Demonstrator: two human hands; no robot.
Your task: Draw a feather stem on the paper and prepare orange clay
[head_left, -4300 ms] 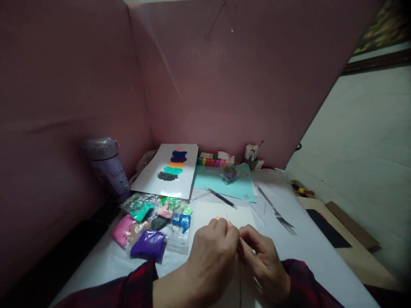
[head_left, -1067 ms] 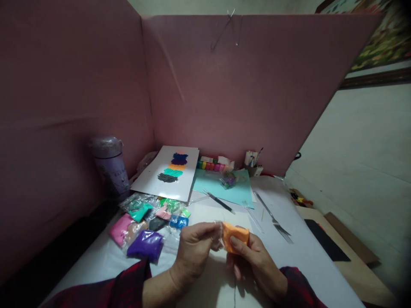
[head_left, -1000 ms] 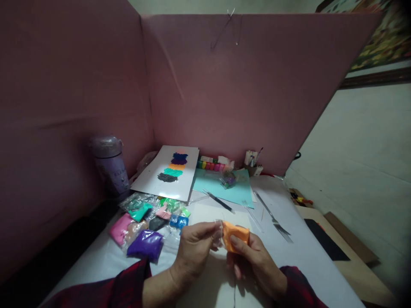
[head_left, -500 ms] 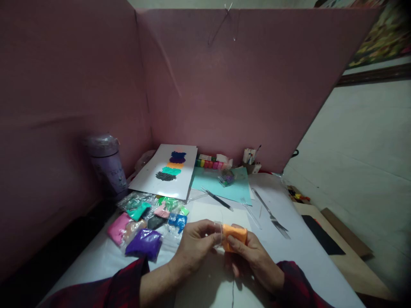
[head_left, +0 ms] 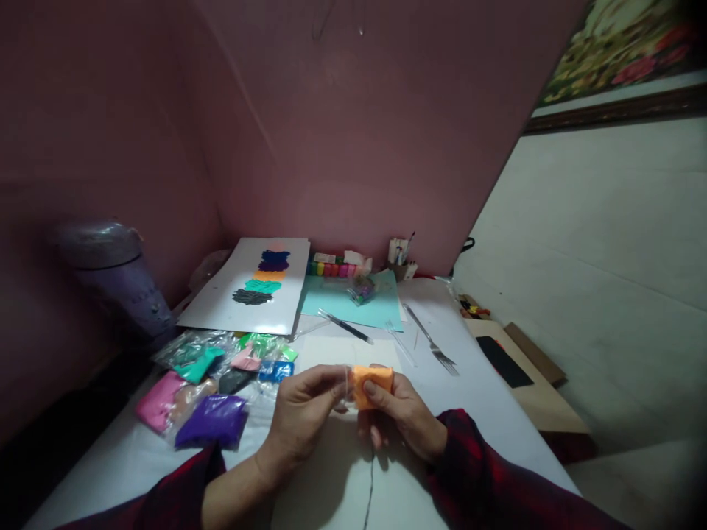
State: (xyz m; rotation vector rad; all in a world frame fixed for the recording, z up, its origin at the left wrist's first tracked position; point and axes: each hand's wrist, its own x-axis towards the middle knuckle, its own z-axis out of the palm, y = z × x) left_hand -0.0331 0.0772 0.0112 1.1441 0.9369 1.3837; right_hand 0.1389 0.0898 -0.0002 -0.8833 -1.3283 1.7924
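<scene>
Over a pale sheet of paper, a packet of orange modelling clay is held between both hands. My right hand grips its body, thumb pressed on the front face. At the packet's left end, my left hand is closed on the clear plastic wrapper; its fingertips are partly hidden. A dark drawn line runs down the sheet below the hands. To the left lie a purple clay packet, a pink one and several other bagged colours.
A white board with coloured clay strips stands behind the packets. Farther right lie a black pen-like tool, a clear plastic fork and a metal fork. A purple bottle is at far left; a turquoise sheet lies behind.
The head view has turned right, so everything has shifted left in the picture. Both hands stay on the orange packet, with only slight finger movement.
</scene>
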